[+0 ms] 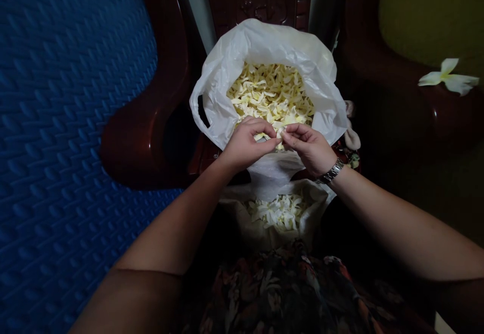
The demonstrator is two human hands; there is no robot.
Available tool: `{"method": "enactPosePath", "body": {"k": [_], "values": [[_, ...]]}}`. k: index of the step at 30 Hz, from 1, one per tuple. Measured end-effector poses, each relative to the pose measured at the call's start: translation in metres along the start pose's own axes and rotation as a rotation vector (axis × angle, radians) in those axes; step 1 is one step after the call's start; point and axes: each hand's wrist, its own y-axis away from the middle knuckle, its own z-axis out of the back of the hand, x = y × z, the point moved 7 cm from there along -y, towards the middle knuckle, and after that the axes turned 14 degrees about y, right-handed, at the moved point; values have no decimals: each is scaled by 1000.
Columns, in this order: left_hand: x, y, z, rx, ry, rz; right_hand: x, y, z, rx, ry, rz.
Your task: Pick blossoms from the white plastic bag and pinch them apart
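Both hands meet over near rim of white plastic bag (242,57) of pale petals (270,94). Left hand (244,145) and right hand (308,147) pinch one small petal piece (279,135) between fingertips, fingers narrow. Second petal heap (280,212) lies in lap cloth (234,213) below. Whole flower (449,76) sits on chair arm (408,87), far right.

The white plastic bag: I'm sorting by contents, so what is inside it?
The white plastic bag holds a heap of pale yellow-white petals. Both hands cover the near edge, and lower layers are hidden.
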Motion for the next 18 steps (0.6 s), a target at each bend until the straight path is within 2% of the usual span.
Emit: {"method": "enactPosePath", "body": {"k": [2, 6, 8, 18], "values": [[3, 0, -1, 11, 65, 52, 0, -1, 1, -10, 22, 11], [21, 5, -8, 18, 317, 319, -7, -2, 3, -62, -17, -15], [27, 7, -11, 8, 424, 402, -10, -2, 3, -74, -40, -38], [29, 7, -10, 1, 476, 417, -14, -1, 4, -155, -12, 6]]}}
